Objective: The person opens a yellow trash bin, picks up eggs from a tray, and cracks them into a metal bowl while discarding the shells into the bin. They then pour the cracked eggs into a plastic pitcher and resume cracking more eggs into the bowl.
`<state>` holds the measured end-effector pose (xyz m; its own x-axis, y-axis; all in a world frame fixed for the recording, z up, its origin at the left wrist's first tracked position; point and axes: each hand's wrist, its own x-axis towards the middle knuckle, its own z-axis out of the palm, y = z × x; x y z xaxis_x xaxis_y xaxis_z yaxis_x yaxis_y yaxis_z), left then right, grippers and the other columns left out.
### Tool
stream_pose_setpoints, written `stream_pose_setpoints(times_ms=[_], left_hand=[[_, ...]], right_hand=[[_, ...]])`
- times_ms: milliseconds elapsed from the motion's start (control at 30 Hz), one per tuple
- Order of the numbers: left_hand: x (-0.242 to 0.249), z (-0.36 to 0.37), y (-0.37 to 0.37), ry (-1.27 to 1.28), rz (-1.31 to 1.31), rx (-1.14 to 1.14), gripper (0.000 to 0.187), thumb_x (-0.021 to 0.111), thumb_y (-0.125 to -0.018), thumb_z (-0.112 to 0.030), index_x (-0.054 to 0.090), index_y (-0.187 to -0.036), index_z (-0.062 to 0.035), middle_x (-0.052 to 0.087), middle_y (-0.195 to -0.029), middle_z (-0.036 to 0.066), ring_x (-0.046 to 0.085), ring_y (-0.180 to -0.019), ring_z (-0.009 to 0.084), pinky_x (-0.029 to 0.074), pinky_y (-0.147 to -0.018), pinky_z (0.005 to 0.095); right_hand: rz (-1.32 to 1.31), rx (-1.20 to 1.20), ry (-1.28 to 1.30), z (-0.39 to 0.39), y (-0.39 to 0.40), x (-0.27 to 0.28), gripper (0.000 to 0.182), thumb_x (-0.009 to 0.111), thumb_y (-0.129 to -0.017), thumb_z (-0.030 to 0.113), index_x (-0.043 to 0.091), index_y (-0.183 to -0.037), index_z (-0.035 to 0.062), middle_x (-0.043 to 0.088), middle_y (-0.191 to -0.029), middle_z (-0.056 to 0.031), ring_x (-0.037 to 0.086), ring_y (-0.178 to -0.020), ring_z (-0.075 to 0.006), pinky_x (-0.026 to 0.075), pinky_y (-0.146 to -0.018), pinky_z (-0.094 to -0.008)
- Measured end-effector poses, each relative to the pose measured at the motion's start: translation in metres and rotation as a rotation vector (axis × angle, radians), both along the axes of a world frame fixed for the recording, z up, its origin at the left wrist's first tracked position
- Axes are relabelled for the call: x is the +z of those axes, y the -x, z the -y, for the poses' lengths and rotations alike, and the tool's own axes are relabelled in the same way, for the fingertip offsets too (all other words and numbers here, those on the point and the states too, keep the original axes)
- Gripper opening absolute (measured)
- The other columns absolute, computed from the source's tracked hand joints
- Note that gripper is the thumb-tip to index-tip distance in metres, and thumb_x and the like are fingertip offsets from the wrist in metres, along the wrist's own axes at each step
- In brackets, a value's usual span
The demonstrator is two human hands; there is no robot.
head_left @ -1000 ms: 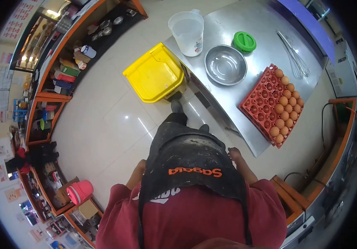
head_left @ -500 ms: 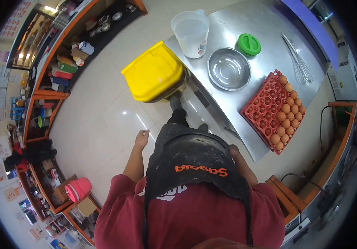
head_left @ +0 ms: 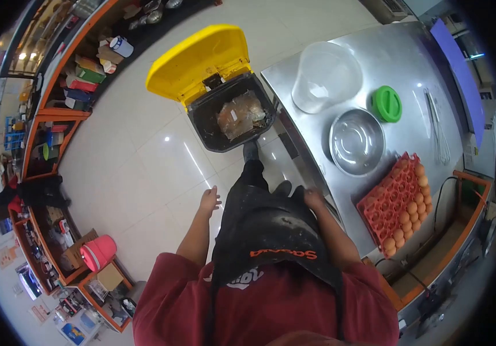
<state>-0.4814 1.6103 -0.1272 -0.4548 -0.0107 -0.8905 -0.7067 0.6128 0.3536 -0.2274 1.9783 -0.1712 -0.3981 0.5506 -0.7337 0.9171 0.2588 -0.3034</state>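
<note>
Left hand [head_left: 210, 200] out over the floor, fingers loosely spread, nothing in it; right hand [head_left: 314, 199] hangs beside the table edge, fingers partly curled, and whether it holds anything, I can't tell. Between them comes the dark apron [head_left: 271, 228], dusted with pale marks, and past it a shoe [head_left: 251, 151] reaches to the foot of the bin [head_left: 202, 134], any pedal being out of sight. That bin stands on the tiles just beyond the left hand, left of the table, its yellow lid [head_left: 196, 60] tipped up and back. It looks like stiff, light plastic, probably smooth, best taken by the outer lip; the bin itself should be heavier, with a firm grip on the side rims. Inside, crumpled wrapping [head_left: 239, 115] looks soft and light, easy to pinch at the top. Over to the right, the metal table [head_left: 404, 72] carries a red egg tray [head_left: 379, 214], its eggs [head_left: 413, 214] fragile, so both ends want support. Beyond sit a slick steel bowl [head_left: 357, 144], a green cap [head_left: 387, 104], a whisk [head_left: 441, 132] and a pale plastic jug [head_left: 329, 78].
</note>
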Motion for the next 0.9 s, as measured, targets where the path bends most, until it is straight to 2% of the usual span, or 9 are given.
stream_pose_setpoints(times_ms=[100,167,233,300,500,533,600,800,900], left_hand=[[0.001,-0.010,0.021,-0.028,-0.073,0.003,0.063,0.051,-0.102,-0.055,0.051,-0.136,-0.0020,0.066,-0.115,0.016,0.068,-0.089,0.0226,0.052,-0.068,0.0351],[0.009,0.005,0.017,-0.037,-0.124,-0.023,0.056,0.053,-0.103,-0.048,0.054,-0.132,-0.0002,0.066,-0.109,0.014,0.067,-0.091,0.0215,0.055,-0.069,0.0321],[0.012,0.031,0.000,-0.018,-0.202,-0.067,0.050,0.056,-0.105,-0.040,0.056,-0.130,0.0040,0.065,-0.108,0.016,0.065,-0.098,0.0224,0.060,-0.081,0.0356],[0.017,0.068,-0.029,0.047,-0.172,0.002,0.046,0.055,-0.105,-0.036,0.055,-0.130,0.0026,0.065,-0.110,0.015,0.065,-0.102,0.0223,0.060,-0.081,0.0351],[0.014,0.198,-0.190,0.410,0.136,0.170,0.055,0.062,-0.098,-0.046,0.054,-0.125,0.0002,0.068,-0.099,0.014,0.066,-0.070,0.0200,0.049,-0.050,0.0312],[0.016,0.212,-0.209,0.391,0.269,-0.058,0.055,0.064,-0.097,-0.046,0.054,-0.124,0.0003,0.067,-0.098,0.015,0.066,-0.072,0.0215,0.051,-0.053,0.0332],[0.010,0.240,-0.279,0.252,0.242,0.088,0.054,0.063,-0.096,-0.045,0.059,-0.122,0.0031,0.069,-0.104,0.020,0.070,-0.093,0.0294,0.057,-0.081,0.0411],[0.024,0.225,-0.336,0.369,0.197,-0.237,0.055,0.062,-0.097,-0.044,0.061,-0.123,0.0046,0.070,-0.109,0.023,0.070,-0.100,0.0313,0.056,-0.086,0.0424],[0.022,0.223,-0.333,0.381,0.148,-0.252,0.056,0.061,-0.097,-0.044,0.062,-0.124,0.0054,0.071,-0.111,0.024,0.070,-0.104,0.0322,0.055,-0.088,0.0431]], right_hand=[[-0.181,0.043,0.069,0.006,0.106,-0.013,0.047,0.054,-0.098,0.041,0.069,-0.111,-0.0020,0.067,-0.119,-0.0280,0.063,-0.111,-0.0458,0.048,-0.097,-0.0499],[-0.398,0.032,0.089,0.018,0.157,-0.098,0.044,0.055,-0.097,0.041,0.071,-0.109,0.0014,0.071,-0.108,-0.0223,0.067,-0.107,-0.0391,0.050,-0.095,-0.0455],[-0.229,-0.461,0.525,0.022,0.204,-0.193,0.042,0.057,-0.097,0.041,0.067,-0.117,0.0057,0.069,-0.116,-0.0163,0.065,-0.113,-0.0308,0.049,-0.097,-0.0431],[-0.234,-0.865,0.777,0.028,0.245,-0.147,0.044,0.059,-0.095,0.039,0.059,-0.126,0.0089,0.061,-0.130,-0.0116,0.058,-0.122,-0.0272,0.045,-0.103,-0.0441],[-0.416,-1.000,1.150,0.086,0.293,-0.130,0.050,0.066,-0.090,0.034,0.053,-0.132,0.0098,0.052,-0.135,-0.0092,0.054,-0.122,-0.0303,0.040,-0.110,-0.0480],[-0.423,-1.050,1.141,0.092,0.298,-0.135,0.048,0.067,-0.089,0.033,0.053,-0.129,0.0106,0.051,-0.131,-0.0085,0.053,-0.121,-0.0301,0.040,-0.110,-0.0478],[-0.438,-1.157,1.130,0.109,0.306,-0.153,0.044,0.069,-0.087,0.030,0.054,-0.124,0.0120,0.050,-0.125,-0.0073,0.053,-0.120,-0.0297,0.040,-0.110,-0.0474],[-0.528,-1.230,1.178,0.113,0.301,-0.165,0.027,0.069,-0.083,0.027,0.055,-0.104,0.0156,0.051,-0.107,-0.0038,0.055,-0.109,-0.0242,0.046,-0.092,-0.0396],[-0.703,-0.957,1.048,0.121,0.289,-0.169,0.020,0.067,-0.083,0.026,0.056,-0.098,0.0177,0.053,-0.100,-0.0007,0.058,-0.097,-0.0204,0.044,-0.081,-0.0349]])
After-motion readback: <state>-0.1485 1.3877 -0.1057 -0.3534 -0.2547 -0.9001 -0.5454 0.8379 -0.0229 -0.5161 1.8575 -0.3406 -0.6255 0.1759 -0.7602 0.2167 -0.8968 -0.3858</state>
